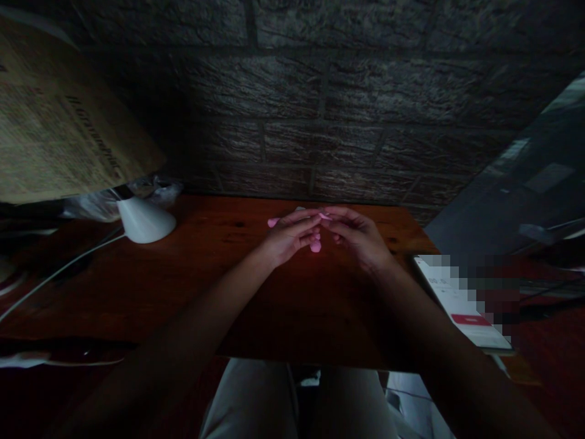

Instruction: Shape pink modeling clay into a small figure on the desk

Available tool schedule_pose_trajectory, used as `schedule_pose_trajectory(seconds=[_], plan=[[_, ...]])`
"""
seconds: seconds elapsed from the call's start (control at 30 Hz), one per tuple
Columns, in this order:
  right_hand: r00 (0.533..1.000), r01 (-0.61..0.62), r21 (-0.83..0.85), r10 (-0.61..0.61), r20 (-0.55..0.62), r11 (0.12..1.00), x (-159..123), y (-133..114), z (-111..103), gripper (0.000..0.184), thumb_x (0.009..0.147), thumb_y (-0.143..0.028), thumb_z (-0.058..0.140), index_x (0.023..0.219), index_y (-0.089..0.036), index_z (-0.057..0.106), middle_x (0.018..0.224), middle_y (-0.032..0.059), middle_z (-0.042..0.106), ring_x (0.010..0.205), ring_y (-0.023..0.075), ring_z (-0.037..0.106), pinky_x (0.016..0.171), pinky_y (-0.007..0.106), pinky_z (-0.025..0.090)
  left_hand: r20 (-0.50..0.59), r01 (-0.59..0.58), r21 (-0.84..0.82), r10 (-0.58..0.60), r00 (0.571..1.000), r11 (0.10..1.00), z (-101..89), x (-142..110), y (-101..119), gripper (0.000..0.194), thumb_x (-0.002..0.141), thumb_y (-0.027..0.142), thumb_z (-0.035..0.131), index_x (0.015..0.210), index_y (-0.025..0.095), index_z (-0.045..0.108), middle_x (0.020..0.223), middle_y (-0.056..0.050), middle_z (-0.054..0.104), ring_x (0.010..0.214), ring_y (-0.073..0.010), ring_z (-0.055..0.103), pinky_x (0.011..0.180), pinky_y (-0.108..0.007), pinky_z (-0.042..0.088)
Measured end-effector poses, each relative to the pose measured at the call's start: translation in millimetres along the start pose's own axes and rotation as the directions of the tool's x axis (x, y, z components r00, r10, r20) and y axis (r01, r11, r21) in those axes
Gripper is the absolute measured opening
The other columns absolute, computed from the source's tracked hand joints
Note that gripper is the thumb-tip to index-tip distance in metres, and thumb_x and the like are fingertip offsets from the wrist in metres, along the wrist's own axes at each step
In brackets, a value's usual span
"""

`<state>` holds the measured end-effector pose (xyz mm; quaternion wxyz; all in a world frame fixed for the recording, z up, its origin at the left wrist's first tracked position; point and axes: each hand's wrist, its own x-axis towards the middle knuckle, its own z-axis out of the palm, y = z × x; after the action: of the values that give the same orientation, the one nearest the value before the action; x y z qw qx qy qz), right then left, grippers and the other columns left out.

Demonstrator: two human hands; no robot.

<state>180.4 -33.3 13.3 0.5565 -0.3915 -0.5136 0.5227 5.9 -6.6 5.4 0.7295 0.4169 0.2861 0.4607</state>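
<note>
Both hands meet over the far middle of the wooden table [219, 268]. A small pink clay-like piece [325, 216] is pinched between their fingertips. My left hand [287, 238] has its thumb and index finger closed on the piece's left side. From the right, my right hand [359, 235] pinches the same piece, its other fingers curled beneath. Another pink lump [273, 222] shows just left of my left hand. Below my left fingers is a rounded pink lump [315, 246]; whether it rests on the table or touches the hand I cannot tell. Something pale behind my left hand is mostly covered.
A lamp with a white base [145, 221] and a newsprint-patterned shade [68, 122] stands on the left, its white cord [59, 268] trailing forward. A lit tablet or phone [452, 305] lies at the right edge. A dark brick wall [292, 91] rises behind the table.
</note>
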Motion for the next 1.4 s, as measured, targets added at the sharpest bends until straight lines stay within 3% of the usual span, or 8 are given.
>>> schedule_pose_trajectory(seconds=[0.2, 0.4, 0.63, 0.77, 0.87, 1.0, 1.13, 1.4], plan=[[0.998, 0.059, -0.055, -0.057, 0.03, 0.997, 0.4, 0.8, 0.2, 0.028, 0.069, -0.04, 0.09, 0.092, -0.028, 0.08, 0.082, 0.0, 0.076, 0.068, 0.0132, 0.063, 0.061, 0.028, 0.048, -0.042, -0.189, 0.184, 0.2, 0.979, 0.965, 2.2, -0.8, -3.3, 0.023, 0.075, 0.028, 0.086, 0.095, 0.021, 0.079, 0.089, -0.002, 0.076, 0.074, -0.0123, 0.068, 0.074, -0.028, 0.055], [0.995, 0.101, -0.129, -0.1, 0.014, 0.987, -0.4, 0.9, 3.7, 0.022, 0.071, -0.039, 0.087, 0.088, -0.026, 0.081, 0.078, 0.0003, 0.076, 0.066, 0.0141, 0.063, 0.062, 0.029, 0.049, -0.03, -0.361, 0.386, 0.403, 0.915, 0.849, 0.0, 1.5, -6.4, 0.023, 0.076, 0.033, 0.085, 0.095, 0.02, 0.081, 0.095, -0.006, 0.08, 0.075, -0.0142, 0.07, 0.067, -0.027, 0.057], [0.989, 0.142, -0.144, -0.146, -0.015, 0.979, 2.3, 4.9, 2.3, 0.019, 0.07, -0.036, 0.087, 0.084, -0.024, 0.081, 0.077, -0.0001, 0.076, 0.065, 0.0131, 0.062, 0.062, 0.029, 0.05, 0.054, -0.436, 0.519, 0.481, 0.875, 0.735, -1.2, 0.3, -6.0, 0.013, 0.084, 0.027, 0.076, 0.093, 0.02, 0.081, 0.083, -0.004, 0.079, 0.068, -0.0139, 0.07, 0.061, -0.025, 0.056], [0.989, 0.137, -0.21, -0.147, -0.032, 0.968, 3.0, 7.3, -0.4, 0.02, 0.072, -0.037, 0.086, 0.088, -0.024, 0.081, 0.083, 0.0015, 0.077, 0.068, 0.0145, 0.063, 0.066, 0.032, 0.053, 0.047, -0.416, 0.523, 0.462, 0.886, 0.744, -0.7, 0.3, -5.6, 0.013, 0.083, 0.027, 0.077, 0.093, 0.02, 0.08, 0.083, -0.004, 0.078, 0.071, -0.0148, 0.07, 0.063, -0.026, 0.056], [0.984, 0.165, -0.246, -0.176, -0.022, 0.955, 3.5, 9.7, -1.8, 0.023, 0.073, -0.039, 0.086, 0.09, -0.024, 0.081, 0.086, 0.0025, 0.078, 0.068, 0.0152, 0.064, 0.066, 0.033, 0.054, 0.019, -0.372, 0.461, 0.41, 0.912, 0.806, -0.8, 0.8, -5.4, 0.015, 0.08, 0.029, 0.081, 0.09, 0.018, 0.079, 0.08, -0.004, 0.077, 0.07, -0.014, 0.069, 0.064, -0.026, 0.055], [0.973, 0.217, -0.288, -0.229, -0.009, 0.933, 3.4, 12.5, -1.7, 0.026, 0.075, -0.041, 0.084, 0.095, -0.023, 0.081, 0.091, 0.0043, 0.079, 0.075, 0.0189, 0.07, 0.07, 0.036, 0.057, -0.014, -0.216, 0.279, 0.229, 0.973, 0.936, -1.1, 0.9, -4.1, 0.025, 0.076, 0.034, 0.085, 0.093, 0.017, 0.078, 0.079, -0.002, 0.073, 0.071, -0.012, 0.067, 0.069, -0.026, 0.055], [0.962, 0.254, -0.304, -0.273, -0.021, 0.918, 2.2, 14.1, -0.1, 0.026, 0.077, -0.039, 0.083, 0.097, -0.024, 0.079, 0.099, 0.0058, 0.08, 0.088, 0.0221, 0.074, 0.08, 0.039, 0.06, -0.011, -0.083, 0.2, 0.087, 0.996, 0.976, -2.0, 1.4, -2.9, 0.023, 0.076, 0.034, 0.085, 0.089, 0.016, 0.078, 0.077, -0.003, 0.069, 0.075, -0.0118, 0.065, 0.074, -0.027, 0.054], [0.951, 0.287, -0.316, -0.308, -0.018, 0.904, 2.5, 17.6, 0.5, 0.023, 0.078, -0.036, 0.082, 0.098, -0.024, 0.078, 0.1, 0.0054, 0.08, 0.092, 0.0228, 0.075, 0.085, 0.041, 0.061, 0.005, -0.096, 0.188, 0.096, 0.995, 0.977, -3.8, 2.3, -3.1, 0.019, 0.078, 0.03, 0.084, 0.09, 0.016, 0.078, 0.079, -0.002, 0.069, 0.076, -0.0116, 0.065, 0.075, -0.027, 0.054]])
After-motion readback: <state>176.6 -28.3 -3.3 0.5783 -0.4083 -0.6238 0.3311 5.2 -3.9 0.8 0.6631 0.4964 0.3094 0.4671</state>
